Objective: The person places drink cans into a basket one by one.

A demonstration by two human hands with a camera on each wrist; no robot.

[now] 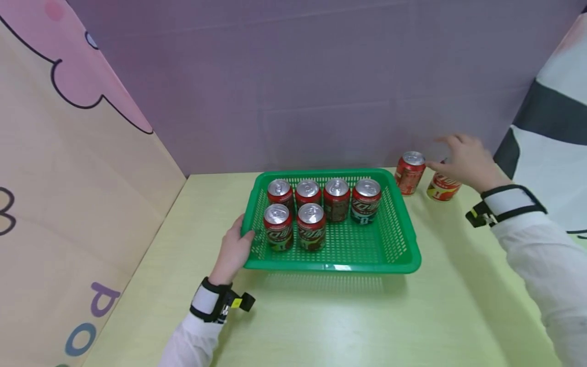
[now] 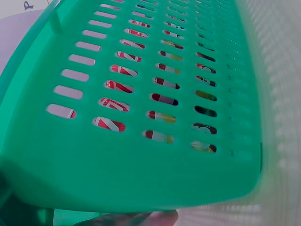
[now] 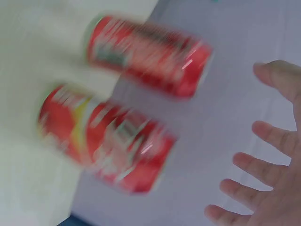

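Observation:
A green plastic basket [image 1: 330, 267] stands on the table with several red soda cans [image 1: 312, 229] upright in it. My left hand [image 1: 231, 252] grips its left rim, thumb over the inside edge. In the left wrist view the basket wall [image 2: 131, 174] fills most of the frame, cans showing through its slots. To the right of the basket stand two more red cans, a nearer one [image 1: 409, 176] and a farther one [image 1: 443, 189] partly hidden by my right hand [image 1: 472, 162]. That hand hovers over them with fingers spread, holding nothing; the right wrist view shows it apart from both.
A grey-purple cloth backdrop [image 1: 284, 92] rises behind the table's far edge. Printed panels flank the table, a beige one [image 1: 69, 178] on the left and a black-and-white one [image 1: 555, 122] on the right. The pale yellow tabletop [image 1: 321, 326] extends in front of the basket.

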